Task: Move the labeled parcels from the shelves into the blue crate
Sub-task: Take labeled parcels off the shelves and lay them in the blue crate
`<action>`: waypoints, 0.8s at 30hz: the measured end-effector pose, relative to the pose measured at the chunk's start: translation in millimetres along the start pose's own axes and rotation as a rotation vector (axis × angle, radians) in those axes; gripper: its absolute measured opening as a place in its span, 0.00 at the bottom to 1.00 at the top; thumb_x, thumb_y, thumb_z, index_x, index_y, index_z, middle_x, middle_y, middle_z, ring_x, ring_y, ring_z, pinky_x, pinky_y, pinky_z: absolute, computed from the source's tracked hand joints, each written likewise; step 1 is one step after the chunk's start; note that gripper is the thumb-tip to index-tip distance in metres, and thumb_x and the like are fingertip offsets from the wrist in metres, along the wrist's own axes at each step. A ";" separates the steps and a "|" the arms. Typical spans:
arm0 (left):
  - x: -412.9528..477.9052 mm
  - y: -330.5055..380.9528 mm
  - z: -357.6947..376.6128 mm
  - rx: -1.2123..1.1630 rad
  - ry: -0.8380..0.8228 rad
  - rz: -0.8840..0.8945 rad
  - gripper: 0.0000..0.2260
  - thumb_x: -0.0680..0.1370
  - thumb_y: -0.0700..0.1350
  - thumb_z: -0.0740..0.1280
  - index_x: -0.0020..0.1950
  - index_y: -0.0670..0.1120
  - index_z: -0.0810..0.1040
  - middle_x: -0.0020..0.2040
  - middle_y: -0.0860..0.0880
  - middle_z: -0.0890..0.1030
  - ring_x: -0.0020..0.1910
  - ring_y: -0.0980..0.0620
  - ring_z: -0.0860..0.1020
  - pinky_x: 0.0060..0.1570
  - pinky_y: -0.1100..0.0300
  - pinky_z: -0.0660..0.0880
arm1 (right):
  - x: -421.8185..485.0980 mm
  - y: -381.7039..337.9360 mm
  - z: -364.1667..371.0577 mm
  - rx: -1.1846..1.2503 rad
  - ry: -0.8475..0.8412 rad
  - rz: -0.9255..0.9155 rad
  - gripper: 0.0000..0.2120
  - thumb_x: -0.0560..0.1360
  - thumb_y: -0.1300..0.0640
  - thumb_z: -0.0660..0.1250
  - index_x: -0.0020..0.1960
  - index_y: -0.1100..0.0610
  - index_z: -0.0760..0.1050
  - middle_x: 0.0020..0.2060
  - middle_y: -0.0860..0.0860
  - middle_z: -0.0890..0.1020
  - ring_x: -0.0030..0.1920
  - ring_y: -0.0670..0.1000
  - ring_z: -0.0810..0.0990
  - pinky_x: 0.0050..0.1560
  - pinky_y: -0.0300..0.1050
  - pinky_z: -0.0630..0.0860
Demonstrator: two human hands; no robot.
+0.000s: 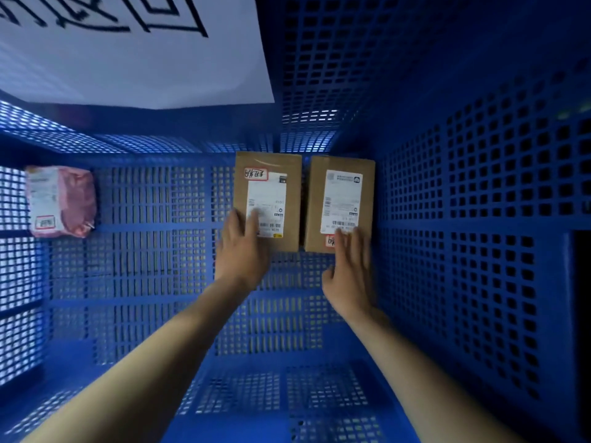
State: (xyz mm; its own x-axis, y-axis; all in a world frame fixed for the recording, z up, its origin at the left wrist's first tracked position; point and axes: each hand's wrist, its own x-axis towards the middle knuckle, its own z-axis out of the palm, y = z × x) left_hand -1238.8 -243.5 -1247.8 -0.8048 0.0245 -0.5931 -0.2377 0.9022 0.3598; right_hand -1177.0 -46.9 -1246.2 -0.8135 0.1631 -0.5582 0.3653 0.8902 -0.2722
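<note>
Here 2 parcels (340,203) lie flat, long axes pointing away, under spread fingers (252,223) of both hands.

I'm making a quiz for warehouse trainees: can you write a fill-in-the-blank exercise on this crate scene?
1. The crate holds ____ brown boxes lying side by side.
2. The left hand rests on the ____ box.
3. The pink bag lies against the crate's ____ wall.
4. The right hand touches the right box with fingers ____.

Missing words: two; left; left; spread
</note>
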 end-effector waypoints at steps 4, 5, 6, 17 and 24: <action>-19.2 2.9 17.5 0.262 -0.065 0.147 0.35 0.78 0.48 0.60 0.81 0.51 0.46 0.80 0.40 0.39 0.78 0.38 0.36 0.77 0.42 0.43 | 6.9 -5.7 9.7 -0.106 -0.140 -0.015 0.40 0.78 0.52 0.60 0.78 0.46 0.36 0.76 0.53 0.29 0.75 0.60 0.29 0.67 0.60 0.71; -18.1 2.2 19.8 0.293 -0.095 0.144 0.37 0.78 0.49 0.61 0.81 0.51 0.43 0.80 0.40 0.36 0.77 0.38 0.33 0.77 0.43 0.42 | 10.2 -7.2 9.4 -0.105 -0.141 -0.014 0.41 0.77 0.51 0.60 0.78 0.46 0.35 0.75 0.52 0.28 0.75 0.60 0.28 0.65 0.59 0.72; -15.6 3.3 20.0 0.300 -0.122 0.140 0.38 0.77 0.50 0.61 0.81 0.50 0.41 0.79 0.40 0.34 0.77 0.38 0.32 0.77 0.44 0.42 | 14.6 -7.3 8.2 -0.102 -0.136 -0.020 0.42 0.77 0.50 0.61 0.78 0.46 0.34 0.75 0.52 0.27 0.75 0.60 0.27 0.64 0.59 0.73; 11.7 44.8 0.3 0.287 -0.233 0.071 0.39 0.77 0.55 0.64 0.81 0.52 0.44 0.80 0.44 0.37 0.78 0.39 0.34 0.71 0.42 0.64 | 46.2 4.4 -31.3 0.105 -0.241 -0.011 0.38 0.77 0.53 0.64 0.78 0.42 0.45 0.76 0.44 0.30 0.75 0.51 0.27 0.72 0.58 0.62; 8.4 52.2 -36.3 0.363 -0.272 0.131 0.36 0.77 0.54 0.64 0.81 0.55 0.49 0.80 0.42 0.47 0.79 0.42 0.44 0.74 0.44 0.53 | 32.7 -5.1 -64.3 0.002 -0.316 -0.022 0.35 0.79 0.50 0.59 0.80 0.47 0.44 0.79 0.49 0.38 0.77 0.55 0.33 0.76 0.58 0.43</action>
State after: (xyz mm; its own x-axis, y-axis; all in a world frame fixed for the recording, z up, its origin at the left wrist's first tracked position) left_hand -1277.7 -211.8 -1207.8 -0.6321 0.2161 -0.7441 0.1009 0.9751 0.1975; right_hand -1234.6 -18.7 -1212.6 -0.6405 0.0031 -0.7680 0.3500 0.8913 -0.2883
